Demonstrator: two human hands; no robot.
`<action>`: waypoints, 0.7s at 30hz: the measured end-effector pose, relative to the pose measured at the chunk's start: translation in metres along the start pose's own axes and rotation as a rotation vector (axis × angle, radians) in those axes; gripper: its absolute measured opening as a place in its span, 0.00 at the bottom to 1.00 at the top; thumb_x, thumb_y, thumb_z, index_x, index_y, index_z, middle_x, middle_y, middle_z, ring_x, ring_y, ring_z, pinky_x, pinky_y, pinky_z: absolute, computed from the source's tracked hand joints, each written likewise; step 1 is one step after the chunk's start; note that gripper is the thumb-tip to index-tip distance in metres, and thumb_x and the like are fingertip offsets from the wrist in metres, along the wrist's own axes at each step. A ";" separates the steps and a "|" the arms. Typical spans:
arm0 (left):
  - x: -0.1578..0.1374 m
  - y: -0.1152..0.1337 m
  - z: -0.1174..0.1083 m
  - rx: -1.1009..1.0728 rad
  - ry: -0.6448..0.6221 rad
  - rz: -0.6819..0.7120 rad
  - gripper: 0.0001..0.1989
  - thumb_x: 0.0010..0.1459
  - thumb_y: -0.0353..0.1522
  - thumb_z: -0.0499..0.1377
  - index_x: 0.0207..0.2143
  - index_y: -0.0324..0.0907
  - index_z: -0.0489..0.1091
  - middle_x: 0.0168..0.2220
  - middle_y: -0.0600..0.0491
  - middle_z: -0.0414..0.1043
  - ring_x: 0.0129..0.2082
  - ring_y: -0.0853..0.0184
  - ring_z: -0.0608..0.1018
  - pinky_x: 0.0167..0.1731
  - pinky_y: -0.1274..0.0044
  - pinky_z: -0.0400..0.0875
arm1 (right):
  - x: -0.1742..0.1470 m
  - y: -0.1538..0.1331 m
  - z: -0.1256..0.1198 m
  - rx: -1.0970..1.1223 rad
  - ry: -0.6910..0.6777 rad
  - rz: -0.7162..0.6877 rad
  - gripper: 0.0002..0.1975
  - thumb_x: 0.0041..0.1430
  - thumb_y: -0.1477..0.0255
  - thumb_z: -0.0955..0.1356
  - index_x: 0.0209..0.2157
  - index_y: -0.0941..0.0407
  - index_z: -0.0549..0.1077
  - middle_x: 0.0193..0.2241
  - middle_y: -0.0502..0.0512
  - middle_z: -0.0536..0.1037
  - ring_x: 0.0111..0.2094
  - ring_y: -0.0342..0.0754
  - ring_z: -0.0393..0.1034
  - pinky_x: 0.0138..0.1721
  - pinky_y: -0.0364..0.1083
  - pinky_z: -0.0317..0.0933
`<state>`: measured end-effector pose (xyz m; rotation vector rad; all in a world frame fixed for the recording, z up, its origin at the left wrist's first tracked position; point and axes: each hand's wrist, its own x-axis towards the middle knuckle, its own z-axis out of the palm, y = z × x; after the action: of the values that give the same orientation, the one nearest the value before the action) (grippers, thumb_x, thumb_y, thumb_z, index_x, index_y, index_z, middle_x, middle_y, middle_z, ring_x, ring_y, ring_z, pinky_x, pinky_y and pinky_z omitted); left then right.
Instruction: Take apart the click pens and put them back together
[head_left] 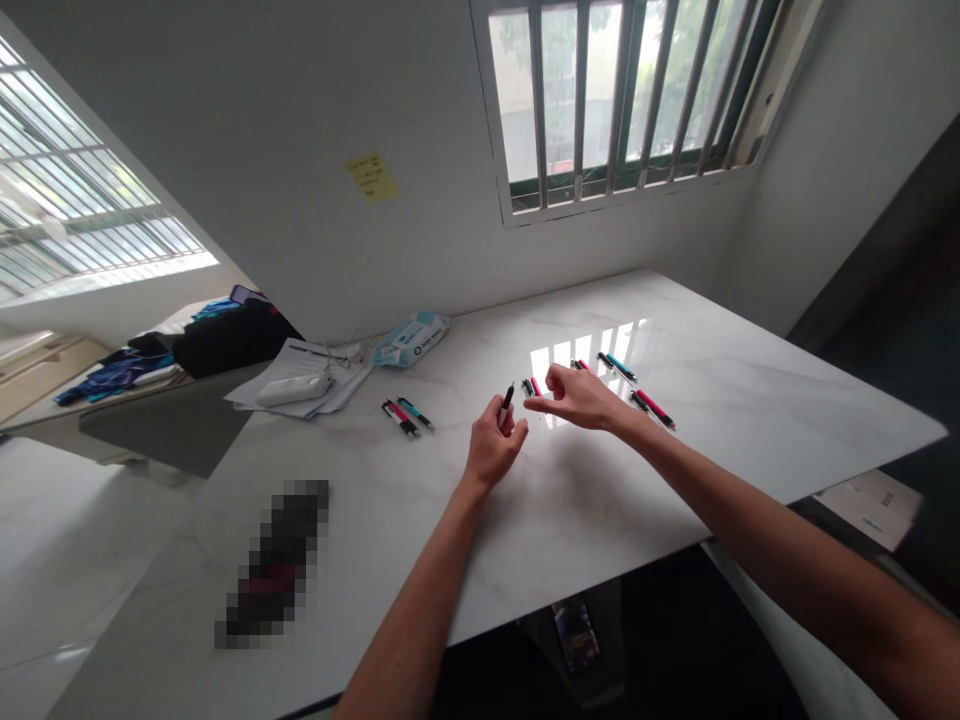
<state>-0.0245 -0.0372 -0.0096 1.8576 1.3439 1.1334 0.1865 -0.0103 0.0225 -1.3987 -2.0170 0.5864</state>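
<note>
Pale marbled tabletop [405, 500] fills the foreground, a phone [576, 634] visible below its near edge. Over the surface, a person's left hand [495, 447] wraps around a dark pen [508, 400], narrow end up, while the right hand [581, 398] hangs close by, thumb stretched toward it and fingers curled; whether they hold anything, one cannot tell. Red-and-black pens [654, 408] lie to the right of the hands, teal-and-black pens [618, 367] beyond them, another cluster of pens [400, 418] well to the left. A loose left grip could drop the pen, which might roll on the smooth surface; a low right wrist could scatter the pens beside it. Farther back rest papers [334, 395] and a blue packet [412, 340], before a wall [435, 240] with a yellow note [371, 178] and a barred window [581, 100]
</note>
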 end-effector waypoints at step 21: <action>0.001 -0.015 0.007 0.136 -0.101 -0.100 0.11 0.51 0.32 0.62 0.21 0.43 0.63 0.19 0.56 0.65 0.22 0.70 0.66 0.26 0.76 0.57 | 0.010 -0.020 0.056 0.360 -0.074 -0.115 0.27 0.66 0.50 0.69 0.21 0.55 0.67 0.19 0.49 0.72 0.24 0.42 0.62 0.28 0.45 0.54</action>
<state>-0.0253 -0.0311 -0.0250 1.8928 1.4698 0.9049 0.1310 -0.0089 -0.0024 -1.0535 -1.9149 0.9092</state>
